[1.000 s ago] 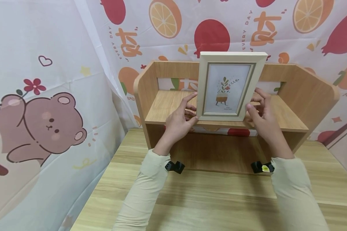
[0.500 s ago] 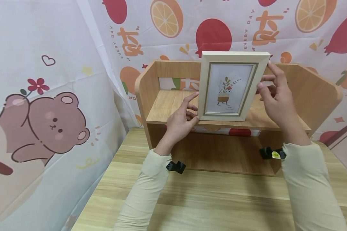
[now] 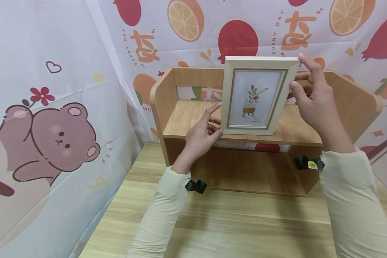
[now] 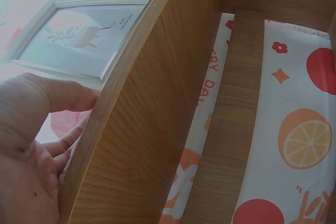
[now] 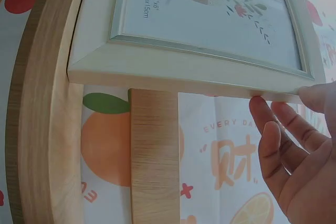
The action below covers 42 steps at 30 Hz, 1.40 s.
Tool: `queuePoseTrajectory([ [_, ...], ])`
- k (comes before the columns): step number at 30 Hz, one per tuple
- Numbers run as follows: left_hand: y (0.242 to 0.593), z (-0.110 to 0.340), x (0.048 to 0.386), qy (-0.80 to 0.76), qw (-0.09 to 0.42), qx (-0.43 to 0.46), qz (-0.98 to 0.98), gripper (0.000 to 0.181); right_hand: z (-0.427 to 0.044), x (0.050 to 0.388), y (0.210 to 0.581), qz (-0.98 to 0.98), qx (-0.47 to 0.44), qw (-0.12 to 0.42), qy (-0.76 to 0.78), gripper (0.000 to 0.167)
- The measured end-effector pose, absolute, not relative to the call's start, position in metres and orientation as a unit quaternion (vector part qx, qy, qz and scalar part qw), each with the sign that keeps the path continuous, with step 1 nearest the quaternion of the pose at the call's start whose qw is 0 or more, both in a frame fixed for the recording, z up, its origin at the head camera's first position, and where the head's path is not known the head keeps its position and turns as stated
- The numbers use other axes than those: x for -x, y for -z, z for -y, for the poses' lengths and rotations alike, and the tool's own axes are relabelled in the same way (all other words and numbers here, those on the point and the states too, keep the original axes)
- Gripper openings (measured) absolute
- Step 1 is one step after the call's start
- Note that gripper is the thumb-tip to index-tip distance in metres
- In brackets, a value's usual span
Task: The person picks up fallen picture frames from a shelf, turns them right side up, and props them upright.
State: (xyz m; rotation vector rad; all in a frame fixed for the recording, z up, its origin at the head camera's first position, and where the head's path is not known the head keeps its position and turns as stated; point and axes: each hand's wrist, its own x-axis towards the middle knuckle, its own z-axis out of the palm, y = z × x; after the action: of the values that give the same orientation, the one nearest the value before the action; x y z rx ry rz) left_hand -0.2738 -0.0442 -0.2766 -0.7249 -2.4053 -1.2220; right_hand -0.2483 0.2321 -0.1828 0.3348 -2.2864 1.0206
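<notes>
A cream picture frame (image 3: 229,96) with a potted-plant print stands upright near the front edge of the upper board of a wooden desktop shelf (image 3: 175,123). My left hand (image 3: 200,136) touches its left side, the index finger partway up and the thumb by the lower corner. On the other side, my right hand (image 3: 316,96) reaches the top right corner with the index fingertip, while its thumb lies lower along that side. The right wrist view shows fingertips against the frame's side edge (image 5: 210,90). Neither hand visibly wraps round the frame, and its back is hidden.
The shelf's raised side panels (image 3: 162,93) flank the upper level, with a lower compartment (image 3: 245,168) beneath. It stands on a light wood-grain table (image 3: 238,222). Fruit-print cloth (image 3: 271,28) hangs behind, and bear-print cloth (image 3: 116,107) hangs at the left.
My right hand has moved up along the frame's right side, from low down to the top corner. The left hand and the frame look nearly unmoved; the view shifted slightly.
</notes>
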Motion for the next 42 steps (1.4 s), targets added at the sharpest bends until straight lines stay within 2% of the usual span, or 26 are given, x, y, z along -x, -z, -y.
queuePoseTrajectory([
  [15, 0.278, 0.042, 0.271, 0.422, 0.198, 0.236, 0.852, 0.074, -0.225, 0.254, 0.179, 0.865, -0.117, 0.31, -0.377, 0.058],
  [24, 0.281, 0.038, 0.271, 0.4, 0.249, 0.243, 0.848, 0.072, -0.227, 0.262, 0.18, 0.842, -0.107, 0.351, -0.395, 0.054],
  [42, 0.286, 0.027, 0.265, 0.394, 0.285, 0.246, 0.838, 0.071, -0.225, 0.277, 0.178, 0.855, -0.07, 0.386, -0.339, 0.049],
])
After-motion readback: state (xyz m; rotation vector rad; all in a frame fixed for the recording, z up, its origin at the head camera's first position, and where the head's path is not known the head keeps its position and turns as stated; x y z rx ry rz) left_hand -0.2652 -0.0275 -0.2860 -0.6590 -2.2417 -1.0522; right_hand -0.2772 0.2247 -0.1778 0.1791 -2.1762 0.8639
